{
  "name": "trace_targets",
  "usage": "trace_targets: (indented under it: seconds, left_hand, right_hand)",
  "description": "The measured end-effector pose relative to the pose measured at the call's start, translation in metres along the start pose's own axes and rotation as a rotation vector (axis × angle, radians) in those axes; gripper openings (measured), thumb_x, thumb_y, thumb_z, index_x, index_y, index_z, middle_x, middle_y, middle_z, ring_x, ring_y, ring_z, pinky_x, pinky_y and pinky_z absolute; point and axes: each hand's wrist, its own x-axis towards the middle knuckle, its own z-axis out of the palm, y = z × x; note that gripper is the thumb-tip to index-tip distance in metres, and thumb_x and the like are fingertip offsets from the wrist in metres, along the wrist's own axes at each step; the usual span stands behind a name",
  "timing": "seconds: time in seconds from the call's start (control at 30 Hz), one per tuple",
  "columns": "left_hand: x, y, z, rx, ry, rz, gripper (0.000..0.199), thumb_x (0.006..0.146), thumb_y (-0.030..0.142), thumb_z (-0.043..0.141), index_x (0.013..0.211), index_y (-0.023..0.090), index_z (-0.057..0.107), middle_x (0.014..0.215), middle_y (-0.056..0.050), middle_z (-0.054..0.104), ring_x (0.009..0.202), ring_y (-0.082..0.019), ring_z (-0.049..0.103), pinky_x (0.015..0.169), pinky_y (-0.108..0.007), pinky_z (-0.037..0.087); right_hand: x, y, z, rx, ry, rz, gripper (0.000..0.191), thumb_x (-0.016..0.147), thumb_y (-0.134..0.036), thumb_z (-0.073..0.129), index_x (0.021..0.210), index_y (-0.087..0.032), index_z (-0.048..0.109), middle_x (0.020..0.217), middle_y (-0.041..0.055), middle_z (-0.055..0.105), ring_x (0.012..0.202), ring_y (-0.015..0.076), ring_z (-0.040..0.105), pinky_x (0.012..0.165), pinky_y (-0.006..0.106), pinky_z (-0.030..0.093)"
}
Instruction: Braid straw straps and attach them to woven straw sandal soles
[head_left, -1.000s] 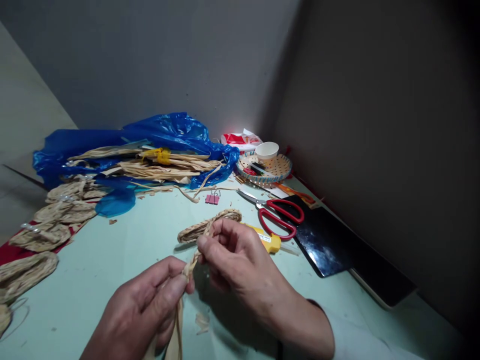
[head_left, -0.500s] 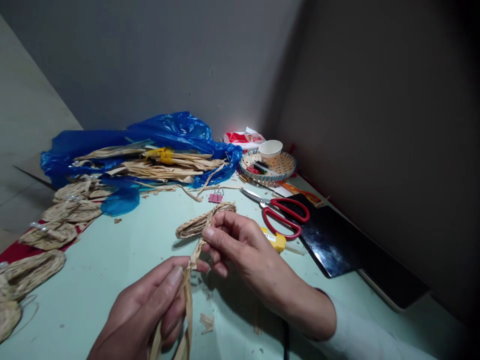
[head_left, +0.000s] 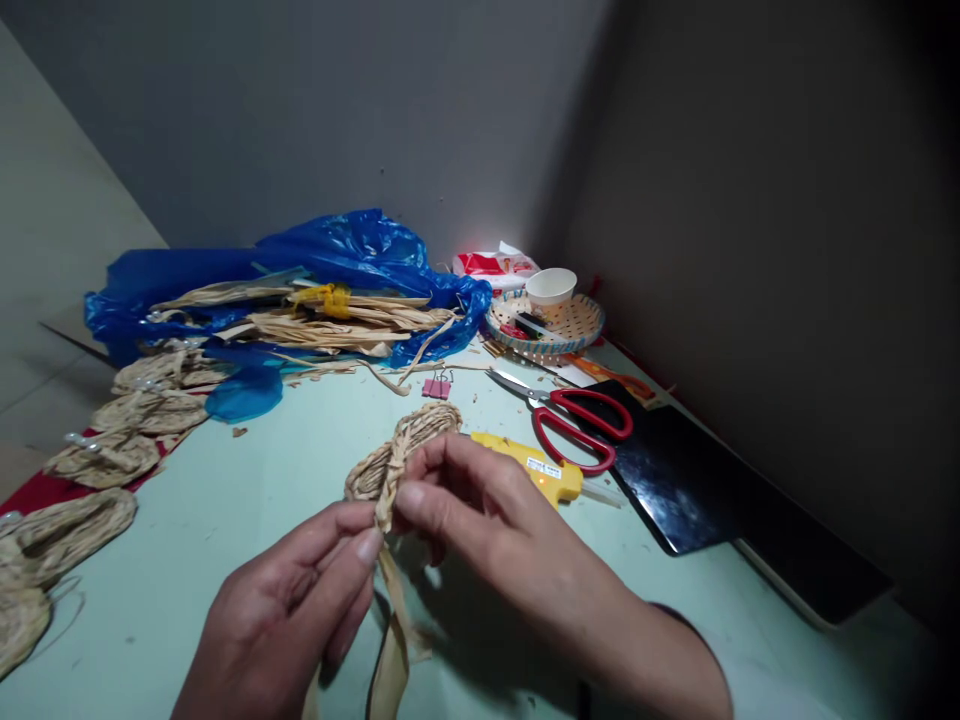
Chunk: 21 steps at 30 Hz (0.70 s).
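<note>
Braid (head_left: 392, 480), held over the table (head_left: 247, 520), has its folded loop slanting away and rightward, its loose strips (head_left: 391, 665) trailing nearward. Left hand (head_left: 289, 605) pinches its near end; right hand (head_left: 491, 510) touches its right side (whether gripping, I cannot tell), beside the glue gun (head_left: 555, 482).

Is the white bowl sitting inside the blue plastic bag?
No, the white round bowl sits in the woven basket with the blue-trimmed rim.
</note>
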Motion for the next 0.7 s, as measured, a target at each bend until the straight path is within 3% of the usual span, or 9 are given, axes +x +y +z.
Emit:
trace_targets:
  seconds: [0.17,0.27,0.43,0.5,0.57,0.7]
  left_hand:
    - [-0.001,0.004,0.0,0.058,0.065,0.054,0.043,0.071,0.054,0.08,0.101,0.025,0.074,0.051,0.005,0.058,0.046,-0.014,0.049,0.044,-0.023,0.043]
    - [-0.001,0.001,-0.002,0.099,0.087,0.081,0.046,0.073,0.054,0.078,0.109,0.025,0.074,0.044,0.007,0.052,0.045,-0.016,0.052,0.046,-0.026,0.048]
    - [0.0,0.004,0.0,0.053,0.121,0.06,0.047,0.066,0.054,0.085,0.1,0.026,0.07,0.04,0.01,0.048,0.045,-0.011,0.044,0.046,-0.017,0.043]
    - [0.0,0.009,0.003,0.005,0.129,-0.001,0.048,0.057,0.052,0.091,0.091,0.027,0.069,0.04,0.012,0.047,0.044,-0.008,0.041,0.044,-0.014,0.038]
    - [-0.001,0.015,0.005,-0.036,0.12,-0.068,0.049,0.05,0.049,0.095,0.084,0.026,0.069,0.046,0.01,0.055,0.047,-0.007,0.047,0.044,-0.013,0.038]
    - [-0.002,0.024,0.003,0.003,0.07,-0.049,0.046,0.053,0.055,0.093,0.08,0.026,0.07,0.057,0.008,0.066,0.052,-0.008,0.054,0.047,-0.013,0.043]
  right_hand:
    - [-0.006,0.009,0.008,-0.095,-0.046,0.057,0.018,0.08,-0.023,0.071,0.096,-0.024,0.062,0.083,-0.0005,0.065,0.077,0.0177,0.06,0.069,0.028,0.046]
    - [-0.004,0.016,0.011,-0.029,-0.05,0.032,0.024,0.08,-0.018,0.066,0.103,-0.023,0.063,0.083,0.0002,0.065,0.079,0.0185,0.061,0.075,0.031,0.048]
    - [-0.003,0.016,0.012,-0.043,0.003,0.043,0.032,0.075,-0.013,0.067,0.104,-0.024,0.061,0.079,-0.0024,0.063,0.075,0.0173,0.059,0.071,0.03,0.048]
    - [-0.004,0.015,0.012,-0.064,-0.001,0.072,0.028,0.075,-0.014,0.067,0.101,-0.024,0.061,0.079,-0.0023,0.063,0.074,0.0172,0.059,0.069,0.029,0.047]
    - [-0.005,0.014,0.012,-0.088,-0.021,0.086,0.021,0.078,-0.015,0.065,0.096,-0.023,0.061,0.079,-0.0016,0.064,0.075,0.0177,0.06,0.068,0.029,0.047]
    - [-0.008,0.01,0.008,-0.151,-0.043,0.056,0.009,0.081,-0.016,0.063,0.087,-0.023,0.06,0.078,-0.0006,0.066,0.076,0.0184,0.06,0.068,0.029,0.045]
